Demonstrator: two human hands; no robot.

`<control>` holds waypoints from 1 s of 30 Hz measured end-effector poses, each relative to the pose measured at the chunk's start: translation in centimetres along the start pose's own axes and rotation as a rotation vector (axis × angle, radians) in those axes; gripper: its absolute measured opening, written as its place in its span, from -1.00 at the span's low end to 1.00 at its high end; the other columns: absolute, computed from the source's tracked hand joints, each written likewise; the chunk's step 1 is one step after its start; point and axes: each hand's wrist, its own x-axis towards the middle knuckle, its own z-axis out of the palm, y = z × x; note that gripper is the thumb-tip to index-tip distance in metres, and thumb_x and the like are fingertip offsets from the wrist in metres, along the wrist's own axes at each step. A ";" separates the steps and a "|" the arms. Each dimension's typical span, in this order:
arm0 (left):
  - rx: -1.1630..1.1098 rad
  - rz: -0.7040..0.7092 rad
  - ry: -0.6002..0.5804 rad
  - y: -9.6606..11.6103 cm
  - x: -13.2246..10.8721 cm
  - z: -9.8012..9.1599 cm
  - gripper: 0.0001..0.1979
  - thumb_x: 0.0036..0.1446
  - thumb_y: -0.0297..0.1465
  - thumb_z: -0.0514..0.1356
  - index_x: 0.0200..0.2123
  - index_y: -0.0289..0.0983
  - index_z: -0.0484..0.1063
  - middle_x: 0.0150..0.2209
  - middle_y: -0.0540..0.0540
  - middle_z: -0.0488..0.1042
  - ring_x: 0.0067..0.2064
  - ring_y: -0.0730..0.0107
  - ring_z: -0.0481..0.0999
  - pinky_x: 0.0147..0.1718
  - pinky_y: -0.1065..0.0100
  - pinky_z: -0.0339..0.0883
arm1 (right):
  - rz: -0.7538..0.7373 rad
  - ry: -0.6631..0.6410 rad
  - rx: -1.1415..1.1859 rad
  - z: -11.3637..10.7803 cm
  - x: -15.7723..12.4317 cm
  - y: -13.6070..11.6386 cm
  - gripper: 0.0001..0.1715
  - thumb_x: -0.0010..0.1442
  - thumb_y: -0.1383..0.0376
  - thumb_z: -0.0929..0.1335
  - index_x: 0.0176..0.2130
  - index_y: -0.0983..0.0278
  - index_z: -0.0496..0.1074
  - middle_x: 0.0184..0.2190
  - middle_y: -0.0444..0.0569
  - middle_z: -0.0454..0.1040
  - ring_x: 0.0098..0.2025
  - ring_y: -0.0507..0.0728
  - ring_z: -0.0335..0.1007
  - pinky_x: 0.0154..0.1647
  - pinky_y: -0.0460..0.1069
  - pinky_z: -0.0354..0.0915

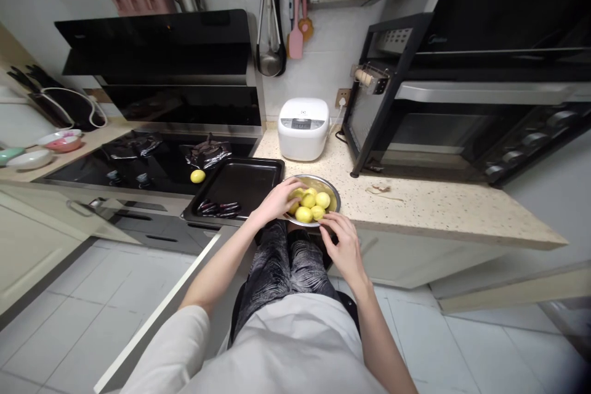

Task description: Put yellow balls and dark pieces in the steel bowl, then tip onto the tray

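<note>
A metal bowl (335,189) full of several yellow lemons (308,201) sits at the counter's front edge, right before my body. My left hand (278,199) reaches over the bowl's left side, its fingers spread and curved at the leftmost lemons; the fingertips are partly hidden. At the front right rim is my right hand (344,243), thumb and fingers apart, fingertips close to the nearest lemon. To the left lies a black baking tray (244,180) with several slender, dark, shiny pieces (219,209) at its front. One single lemon (197,176) rests on the stove, beside the tray.
Behind the bowl stands a white rice cooker (303,129). A black rack with an oven (429,135) fills the right side. Left is a gas stove (161,166) under a black hood. An open drawer or door edge (157,314) juts out at my left. Dry scraps (381,189) lie on the counter.
</note>
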 end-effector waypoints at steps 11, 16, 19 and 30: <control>0.349 -0.553 0.252 -1.7 -10.2 -3.8 -0.67 0.32 -0.57 0.14 0.07 -0.24 0.54 0.08 -0.22 0.56 0.14 0.02 0.53 0.19 0.06 0.40 | -0.032 0.026 0.027 0.7 -0.7 0.8 -0.77 0.41 0.25 0.32 -0.04 0.17 0.57 0.00 0.09 0.61 0.14 0.29 0.48 0.23 0.31 0.36; 0.521 -0.809 0.145 -3.3 -11.3 -6.5 -0.63 0.36 -0.56 0.09 0.12 -0.24 0.55 0.16 -0.19 0.56 0.21 0.06 0.49 0.18 0.18 0.39 | -0.047 0.035 0.010 0.8 -0.7 0.7 -0.78 0.41 0.25 0.33 -0.06 0.19 0.58 -0.01 0.09 0.62 0.13 0.29 0.49 0.21 0.29 0.37; 0.516 -0.875 0.042 -3.9 -11.3 -7.1 -0.65 0.38 -0.53 0.10 0.12 -0.24 0.56 0.15 -0.19 0.58 0.20 0.08 0.50 0.13 0.23 0.40 | -0.047 0.036 0.011 0.8 -0.6 0.6 -0.78 0.41 0.24 0.33 -0.07 0.18 0.58 -0.01 0.09 0.62 0.12 0.29 0.50 0.20 0.29 0.38; 0.453 -0.816 0.105 -5.0 -11.8 -7.3 -0.73 0.30 -0.57 0.13 -0.11 -0.24 0.61 -0.07 -0.17 0.51 0.01 0.17 0.56 -0.10 0.30 0.42 | -0.047 0.058 0.015 0.7 -0.5 0.5 -0.79 0.40 0.27 0.34 -0.08 0.19 0.59 -0.03 0.08 0.62 0.12 0.29 0.50 0.20 0.28 0.38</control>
